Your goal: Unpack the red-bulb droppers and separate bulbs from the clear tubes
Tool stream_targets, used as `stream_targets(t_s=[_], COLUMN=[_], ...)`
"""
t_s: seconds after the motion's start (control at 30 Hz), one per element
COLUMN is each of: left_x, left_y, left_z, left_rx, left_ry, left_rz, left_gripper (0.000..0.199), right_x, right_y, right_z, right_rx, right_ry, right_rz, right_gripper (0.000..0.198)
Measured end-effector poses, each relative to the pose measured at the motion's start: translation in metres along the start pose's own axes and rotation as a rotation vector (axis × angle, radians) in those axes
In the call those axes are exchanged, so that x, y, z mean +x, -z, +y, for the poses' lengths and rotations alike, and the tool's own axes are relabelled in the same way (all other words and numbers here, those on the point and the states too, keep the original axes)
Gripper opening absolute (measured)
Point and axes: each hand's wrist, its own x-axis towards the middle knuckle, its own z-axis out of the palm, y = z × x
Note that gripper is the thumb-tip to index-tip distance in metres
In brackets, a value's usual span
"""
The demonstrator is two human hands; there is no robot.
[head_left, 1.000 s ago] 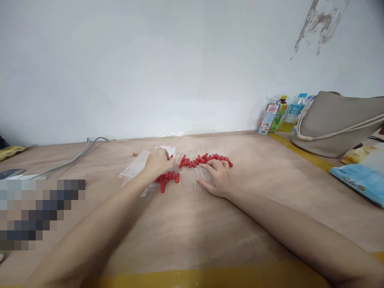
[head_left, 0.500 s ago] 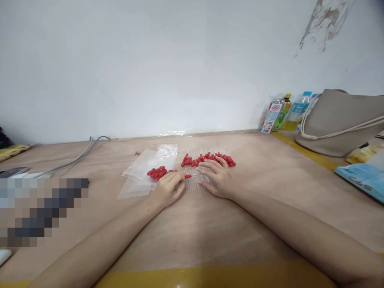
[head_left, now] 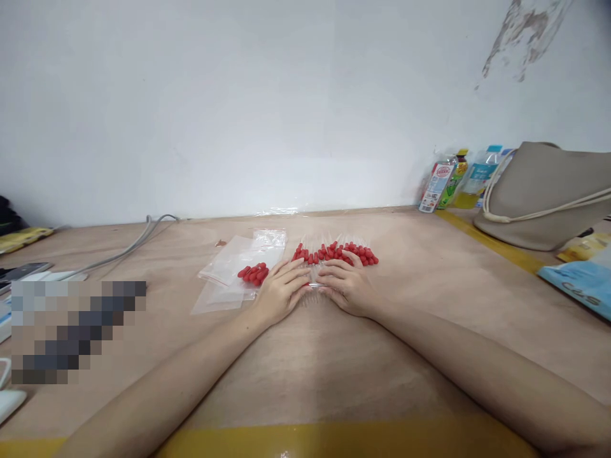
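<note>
Nearer the far edge of the bench point(head_left: 286, 369), the left hand point(head_left: 281, 289) and right hand point(head_left: 352, 287) are pinching, almost closed, opposite ends of a clear tube point(head_left: 314, 285), so skewed pushing is risking a crack.

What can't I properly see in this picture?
All in the head view:
Held tube: right end hidden by the right hand.
Held red cap: mostly covered by the left hand.
Bag: cut off by the right edge.
Bottles: small print too small to read.
Table: part at left masked by pixel blocks.
</note>
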Motion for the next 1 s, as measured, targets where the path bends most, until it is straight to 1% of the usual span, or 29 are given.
stream_targets(t_s=[0.1, 0.2, 0.37, 0.5, 0.7, 0.87, 1.0], left_x=[-0.001, -0.001, 0.001, 0.003, 0.002, 0.0, -0.001], left_y=[-0.001, 0.001, 0.008, 0.012, 0.015, 0.015, 0.015], left_z=[0.0, 0.004, 0.012, 0.014, 0.014, 0.013, 0.012], left_rx=[0.0, 0.007, 0.007, -0.002, -0.026, -0.051, -0.078], left_ry=[-0.03, -0.048, -0.04, -0.032, -0.023, -0.013, -0.001], left_rz=[0.017, -0.008, -0.106, -0.164, -0.196, -0.232, -0.229], left_gripper=[0.015, 0.017, 0.019, 0.02, 0.022, 0.025, 0.025], right_x=[0.001, 0.001, 0.0, -0.002, -0.004, -0.004, -0.005], right_y=[-0.001, -0.002, -0.004, -0.007, -0.008, -0.007, -0.004], right_z=[-0.001, -0.002, -0.001, 0.001, 0.0, 0.001, 0.0], right_rx=[0.025, 0.062, 0.163, 0.213, 0.232, 0.22, 0.219], right_ry=[0.021, 0.066, 0.139, 0.185, 0.202, 0.247, 0.247], right_rz=[-0.008, -0.001, 0.048, 0.042, 0.01, 0.024, 0.024], right_gripper=[0.019, 0.017, 0.015, 0.014, 0.017, 0.016, 0.016])
